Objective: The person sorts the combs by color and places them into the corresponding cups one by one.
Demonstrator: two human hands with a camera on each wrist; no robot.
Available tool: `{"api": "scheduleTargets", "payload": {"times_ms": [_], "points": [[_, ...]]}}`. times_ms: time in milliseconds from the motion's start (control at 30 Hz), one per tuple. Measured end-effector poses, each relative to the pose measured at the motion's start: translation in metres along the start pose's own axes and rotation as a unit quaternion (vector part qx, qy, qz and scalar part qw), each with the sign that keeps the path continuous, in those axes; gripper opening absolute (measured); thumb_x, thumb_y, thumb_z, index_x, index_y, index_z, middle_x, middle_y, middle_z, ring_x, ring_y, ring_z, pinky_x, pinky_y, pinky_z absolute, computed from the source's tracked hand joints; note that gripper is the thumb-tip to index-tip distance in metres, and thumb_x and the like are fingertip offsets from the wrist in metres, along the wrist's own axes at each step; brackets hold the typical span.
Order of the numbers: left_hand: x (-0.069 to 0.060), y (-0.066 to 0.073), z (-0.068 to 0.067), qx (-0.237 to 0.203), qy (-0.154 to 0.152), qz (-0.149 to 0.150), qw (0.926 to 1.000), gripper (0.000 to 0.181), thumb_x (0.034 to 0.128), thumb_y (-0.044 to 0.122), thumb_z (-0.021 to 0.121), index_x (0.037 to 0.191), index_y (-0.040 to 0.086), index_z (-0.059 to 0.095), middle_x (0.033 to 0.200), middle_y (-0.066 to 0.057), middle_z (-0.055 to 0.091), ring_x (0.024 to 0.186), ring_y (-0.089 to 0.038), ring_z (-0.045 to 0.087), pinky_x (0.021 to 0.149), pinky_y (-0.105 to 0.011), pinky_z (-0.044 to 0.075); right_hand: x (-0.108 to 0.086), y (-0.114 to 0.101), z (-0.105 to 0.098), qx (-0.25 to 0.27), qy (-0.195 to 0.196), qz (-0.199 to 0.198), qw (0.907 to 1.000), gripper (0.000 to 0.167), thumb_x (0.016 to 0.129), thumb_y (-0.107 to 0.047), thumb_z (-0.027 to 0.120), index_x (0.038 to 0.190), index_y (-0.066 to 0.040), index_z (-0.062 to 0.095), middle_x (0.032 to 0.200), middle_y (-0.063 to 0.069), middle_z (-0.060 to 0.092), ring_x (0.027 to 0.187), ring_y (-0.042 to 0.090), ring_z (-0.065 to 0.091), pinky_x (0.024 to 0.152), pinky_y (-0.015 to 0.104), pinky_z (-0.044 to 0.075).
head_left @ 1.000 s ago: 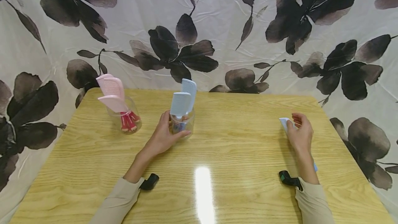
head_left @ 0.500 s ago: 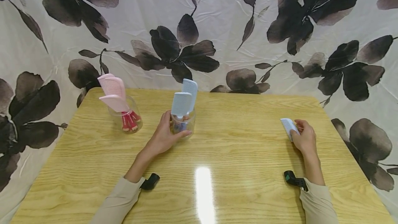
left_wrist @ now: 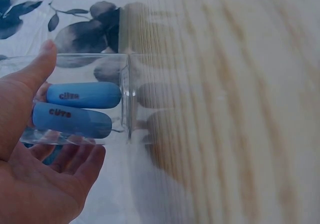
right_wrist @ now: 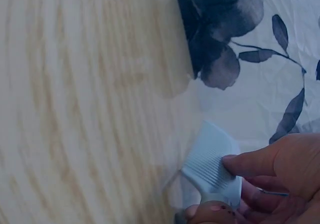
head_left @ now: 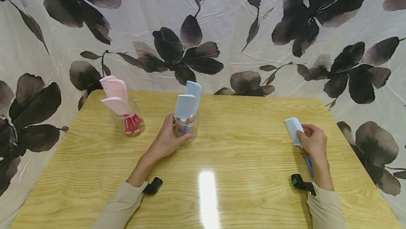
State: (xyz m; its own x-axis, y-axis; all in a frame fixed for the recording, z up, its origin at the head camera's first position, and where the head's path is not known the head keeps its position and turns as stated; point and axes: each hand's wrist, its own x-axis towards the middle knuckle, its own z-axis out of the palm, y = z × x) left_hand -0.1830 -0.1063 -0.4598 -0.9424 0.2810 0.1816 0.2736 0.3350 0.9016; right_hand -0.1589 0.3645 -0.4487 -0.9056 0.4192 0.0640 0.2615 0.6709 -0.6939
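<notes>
On the right side of the table, my right hand [head_left: 314,141] pinches a light blue comb [head_left: 294,130] by its toothed head, thumb on one face. The comb's darker blue handle slants down toward my wrist. In the right wrist view the thumb presses the comb [right_wrist: 215,156] near its spine. My left hand [head_left: 166,136] grips a clear glass jar [head_left: 194,130] near the table's middle, thumb and fingers around its wall. Blue combs [head_left: 184,106] stand in that jar, heads up. Through the glass in the left wrist view their blue handles [left_wrist: 75,119] show, with blurred lettering.
To the left stands another clear jar [head_left: 138,114] holding several pink combs [head_left: 115,89] with red handles. The wooden table [head_left: 241,172] ends at a floral cloth [head_left: 234,28] behind. A light reflection lies on the tabletop at the front middle.
My right hand has shifted slightly right and its fingers have moved onto the comb's edge; the comb is raised a little and more of it shows. The left hand and jars stay put.
</notes>
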Motion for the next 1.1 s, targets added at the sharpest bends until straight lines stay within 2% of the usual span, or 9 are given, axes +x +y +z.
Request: {"api": "scheduleTargets", "payload": {"times_ms": [100, 200, 367, 500, 767, 867, 967, 1100], "points": [[0.000, 0.000, 0.000, 0.001, 0.000, -0.004, 1.0000, 0.090, 0.0865, 0.015, 0.085, 0.153, 0.000, 0.027, 0.150, -0.024, 0.032, 0.142, -0.041, 0.035, 0.118, -0.064, 0.030, -0.001, -0.005, -0.003, 0.005, 0.006, -0.003, 1.0000, 0.036, 0.099, -0.010, 0.066, 0.130, 0.010, 0.063, 0.121, 0.029, 0.066, 0.087, 0.006, 0.058, 0.063, 0.003, 0.041], [0.000, 0.000, -0.001, 0.003, -0.001, -0.006, 1.0000, 0.090, 0.0866, 0.016, 0.085, 0.153, 0.000, 0.026, 0.150, -0.024, 0.033, 0.142, -0.041, 0.036, 0.118, -0.064, 0.029, -0.002, -0.011, -0.006, 0.015, 0.010, 0.003, 0.9998, 0.037, 0.100, -0.013, 0.066, 0.131, 0.007, 0.063, 0.121, 0.027, 0.067, 0.083, -0.002, 0.054, 0.057, 0.007, 0.047], [0.001, 0.001, -0.001, 0.005, -0.002, -0.004, 1.0000, 0.091, 0.0865, 0.016, 0.086, 0.153, 0.000, 0.026, 0.150, -0.024, 0.032, 0.143, -0.041, 0.035, 0.119, -0.064, 0.028, -0.003, -0.020, -0.010, 0.034, 0.044, -0.009, 0.9984, 0.036, 0.098, -0.013, 0.069, 0.129, 0.006, 0.066, 0.120, 0.027, 0.068, 0.075, -0.013, 0.049, 0.060, 0.005, 0.045], [0.002, 0.000, -0.001, 0.005, 0.000, -0.002, 1.0000, 0.090, 0.0864, 0.016, 0.086, 0.153, 0.000, 0.027, 0.150, -0.024, 0.033, 0.142, -0.041, 0.036, 0.118, -0.063, 0.029, -0.004, -0.025, -0.012, 0.040, 0.062, -0.019, 0.9971, 0.035, 0.098, -0.013, 0.070, 0.128, 0.006, 0.067, 0.120, 0.026, 0.069, 0.073, -0.017, 0.048, 0.063, 0.002, 0.043], [0.003, 0.000, -0.001, 0.005, 0.000, 0.004, 1.0000, 0.091, 0.0864, 0.015, 0.085, 0.153, 0.000, 0.026, 0.150, -0.024, 0.033, 0.141, -0.040, 0.036, 0.117, -0.064, 0.031, -0.005, -0.032, -0.016, 0.049, 0.077, -0.023, 0.9955, 0.038, 0.097, -0.017, 0.072, 0.129, 0.002, 0.067, 0.120, 0.022, 0.070, 0.077, -0.015, 0.050, 0.066, 0.004, 0.044], [0.002, -0.001, -0.001, 0.004, 0.000, 0.003, 1.0000, 0.090, 0.0864, 0.016, 0.086, 0.153, 0.000, 0.027, 0.149, -0.024, 0.033, 0.141, -0.040, 0.036, 0.118, -0.064, 0.030, -0.006, -0.035, -0.018, 0.054, 0.076, -0.026, 0.9953, 0.039, 0.096, -0.017, 0.074, 0.129, 0.002, 0.067, 0.113, 0.015, 0.072, 0.076, -0.016, 0.051, 0.069, 0.005, 0.045], [0.002, -0.001, 0.000, 0.002, -0.001, 0.002, 1.0000, 0.089, 0.0862, 0.016, 0.086, 0.152, 0.000, 0.028, 0.149, -0.024, 0.034, 0.141, -0.040, 0.037, 0.119, -0.063, 0.029, -0.008, -0.038, -0.019, 0.065, 0.071, -0.021, 0.9951, 0.040, 0.096, -0.019, 0.074, 0.130, 0.000, 0.066, 0.103, -0.001, 0.071, 0.078, -0.015, 0.053, 0.072, 0.004, 0.046], [0.000, -0.001, 0.000, -0.001, 0.000, 0.002, 1.0000, 0.088, 0.0860, 0.014, 0.086, 0.151, 0.000, 0.028, 0.148, -0.024, 0.034, 0.141, -0.040, 0.037, 0.118, -0.063, 0.030, -0.011, -0.043, -0.019, 0.093, 0.074, -0.020, 0.9927, 0.039, 0.096, -0.020, 0.074, 0.129, 0.001, 0.067, 0.089, -0.020, 0.063, 0.078, -0.012, 0.057, 0.071, 0.004, 0.047]]}}
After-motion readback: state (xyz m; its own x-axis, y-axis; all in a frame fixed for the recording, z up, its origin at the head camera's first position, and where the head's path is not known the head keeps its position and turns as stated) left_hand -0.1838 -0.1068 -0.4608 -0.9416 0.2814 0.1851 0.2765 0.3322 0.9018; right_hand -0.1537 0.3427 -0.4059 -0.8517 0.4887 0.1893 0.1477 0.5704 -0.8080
